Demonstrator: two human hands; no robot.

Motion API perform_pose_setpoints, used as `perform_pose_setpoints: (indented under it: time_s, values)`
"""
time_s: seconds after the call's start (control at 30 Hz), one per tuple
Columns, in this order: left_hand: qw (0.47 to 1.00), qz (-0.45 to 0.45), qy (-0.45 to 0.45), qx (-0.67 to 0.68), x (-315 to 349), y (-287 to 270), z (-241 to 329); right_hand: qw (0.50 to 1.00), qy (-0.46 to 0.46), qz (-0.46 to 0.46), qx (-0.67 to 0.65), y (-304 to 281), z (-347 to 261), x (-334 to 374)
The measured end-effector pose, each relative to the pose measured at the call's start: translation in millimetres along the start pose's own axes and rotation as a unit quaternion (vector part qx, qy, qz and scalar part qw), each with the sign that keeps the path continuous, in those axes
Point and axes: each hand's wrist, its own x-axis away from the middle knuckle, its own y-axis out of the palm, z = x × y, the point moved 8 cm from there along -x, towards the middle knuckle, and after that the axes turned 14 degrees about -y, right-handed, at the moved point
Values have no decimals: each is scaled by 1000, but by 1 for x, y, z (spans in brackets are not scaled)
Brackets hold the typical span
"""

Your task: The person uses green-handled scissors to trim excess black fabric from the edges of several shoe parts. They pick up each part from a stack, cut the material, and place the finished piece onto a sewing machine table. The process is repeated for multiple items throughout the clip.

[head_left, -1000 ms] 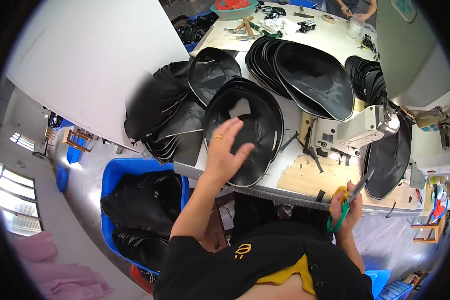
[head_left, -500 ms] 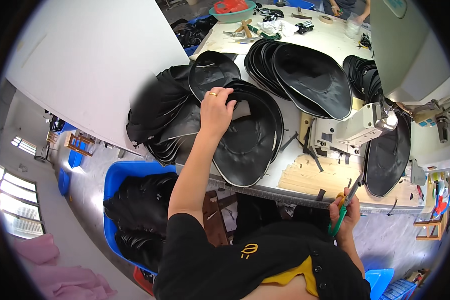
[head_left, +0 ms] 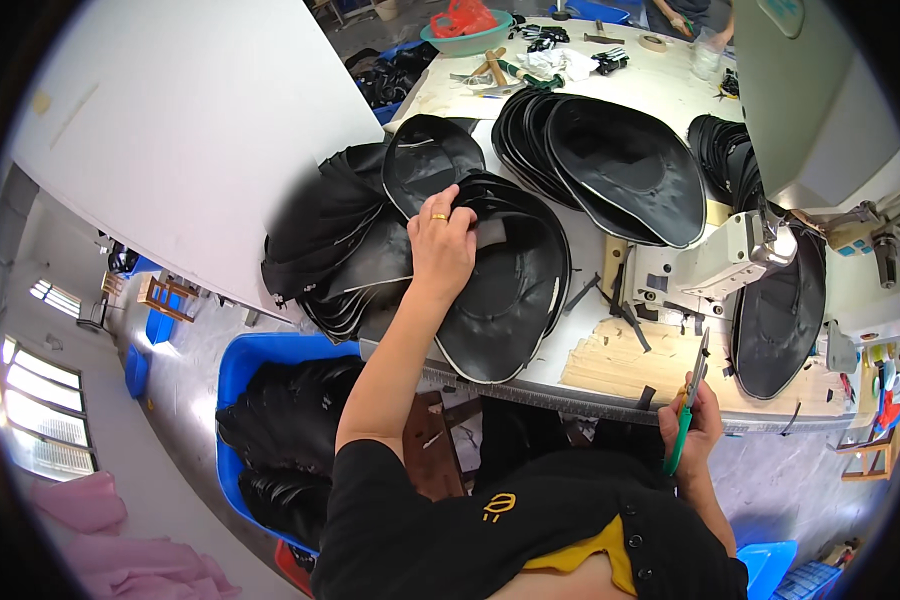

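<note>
Black stack (head_left: pixel 505 310) touched at its edge
It lies beneath and right of the left grip (head_left: pixel 442 248) — whether pinched cannot be told; scissors (head_left: pixel 683 428) are clasped in the right grip (head_left: pixel 694 422), blades best kept clear of rims.

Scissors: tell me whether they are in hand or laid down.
In hand: the right hand grips the scissors around the handles, blades pointing away from the body. Whether the blades are fully shut cannot be told.

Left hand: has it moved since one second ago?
Yes: judged against the sewing machine, the left hand has moved forward, away from the wearer, and slightly left.
</note>
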Motion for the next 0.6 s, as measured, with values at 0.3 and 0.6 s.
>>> perform_pose_setpoints:
  time_s: [0.3,0.6]
  values:
    - [996,-78,-23,35,-22,13,-5,999,-19,-13,26,2,-3,-2]
    - [967,-224,-118,-5,-49,58,-34,997,-48,-28,46,4,-8,-4]
